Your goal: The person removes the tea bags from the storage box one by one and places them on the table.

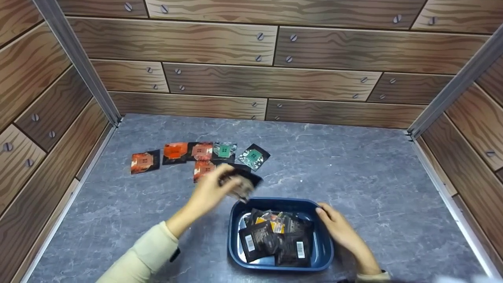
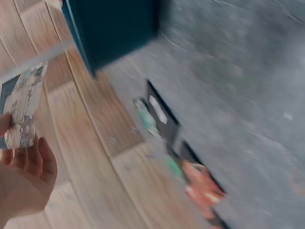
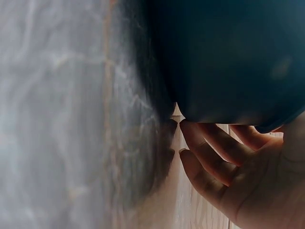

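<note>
- Packet [image 1: 246, 184]: small, flat, square-cornered; black with a pale, mottled grey-beige printed face. Blurred in the head view. Located in the air, just over the far-left corner of the bin [image 1: 329, 243].
- Left hand [image 1: 212, 188]: thumb and fingers pinch the packet by its edge.
- Right hand [image 1: 341, 228]: thumb on the rim at the bin's far-right corner, fingers against the outer wall; it holds the bin.
- Bin: one, dark blue, rounded rectangle, standing on the grey marbled table [image 1: 373, 188].
- Count, on table: seven packets near the left hand. Four orange-red packets [image 1: 144, 161], two green packets [image 1: 253, 156], one dark packet [image 2: 167, 126] mostly hidden by the left hand in the head view.
- Count, in bin: at least four, overlapping; exact number cannot be told. Mostly dark; one shows a yellow-orange patch.
- Labels: two white barcode labels [image 1: 300, 249] on packets in the bin; one white label on the dark packet. Fine print illegible; brand unreadable.
</note>
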`<action>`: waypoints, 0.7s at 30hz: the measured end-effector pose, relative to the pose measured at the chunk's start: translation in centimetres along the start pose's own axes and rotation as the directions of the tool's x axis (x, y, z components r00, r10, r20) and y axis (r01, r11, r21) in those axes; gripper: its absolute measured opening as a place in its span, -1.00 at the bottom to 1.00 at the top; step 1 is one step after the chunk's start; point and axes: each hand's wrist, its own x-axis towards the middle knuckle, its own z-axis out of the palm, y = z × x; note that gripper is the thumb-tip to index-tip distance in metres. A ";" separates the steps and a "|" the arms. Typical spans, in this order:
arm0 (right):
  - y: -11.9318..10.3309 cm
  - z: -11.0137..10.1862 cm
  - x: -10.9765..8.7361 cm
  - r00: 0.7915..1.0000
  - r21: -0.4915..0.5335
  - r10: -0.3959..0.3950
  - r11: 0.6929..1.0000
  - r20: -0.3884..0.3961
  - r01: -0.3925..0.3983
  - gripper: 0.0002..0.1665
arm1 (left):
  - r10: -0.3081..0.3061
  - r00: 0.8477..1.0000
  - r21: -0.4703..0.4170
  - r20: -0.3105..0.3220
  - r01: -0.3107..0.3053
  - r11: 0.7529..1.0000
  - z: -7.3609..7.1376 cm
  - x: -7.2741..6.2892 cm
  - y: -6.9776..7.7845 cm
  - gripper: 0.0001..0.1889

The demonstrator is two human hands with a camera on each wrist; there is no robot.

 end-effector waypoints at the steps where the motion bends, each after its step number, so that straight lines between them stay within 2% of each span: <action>1: 0.0 0.0 0.0 1.000 -0.001 -0.001 1.000 -0.001 0.001 -0.63 | -0.040 0.998 -0.011 -0.052 0.039 0.999 -0.4 0.2 -0.6 -0.68; 3: 0.0 0.0 0.0 1.000 -0.006 0.000 1.000 -0.004 0.000 -0.62 | -0.132 0.980 -0.056 -0.145 0.125 0.991 -1.3 0.5 -2.0 -0.62; 6: 0.0 0.0 0.0 1.000 -0.017 -0.001 1.000 -0.009 0.001 -0.62 | -0.266 0.931 -0.167 -0.250 0.229 0.959 -2.7 1.0 -4.2 -0.60; 9: 0.0 0.0 0.0 1.000 -0.018 -0.002 1.000 -0.009 0.001 -0.62 | -0.359 0.880 -0.239 -0.311 0.293 0.926 -4.0 1.3 -6.4 -0.63; 12: 0.1 0.0 0.0 1.000 -0.015 -0.005 1.000 -0.005 0.004 -0.63 | -0.415 0.844 -0.263 -0.341 0.338 0.904 -5.3 1.3 -8.3 -0.65; 15: 0.2 -0.1 0.0 1.000 -0.019 -0.006 1.000 -0.004 0.006 -0.62 | -0.452 0.819 -0.238 -0.354 0.388 0.890 -6.5 1.2 -9.8 -0.61; 17: 0.1 -0.1 0.0 1.000 -0.015 -0.006 1.000 -0.002 0.006 -0.62 | -0.470 0.800 -0.161 -0.373 0.443 0.882 -7.3 1.0 -10.7 -0.56; 21: 0.1 -0.1 0.0 1.000 -0.001 -0.010 1.000 0.004 0.010 -0.62 | -0.511 0.759 -0.007 -0.404 0.556 0.831 -8.5 0.5 -12.1 -0.46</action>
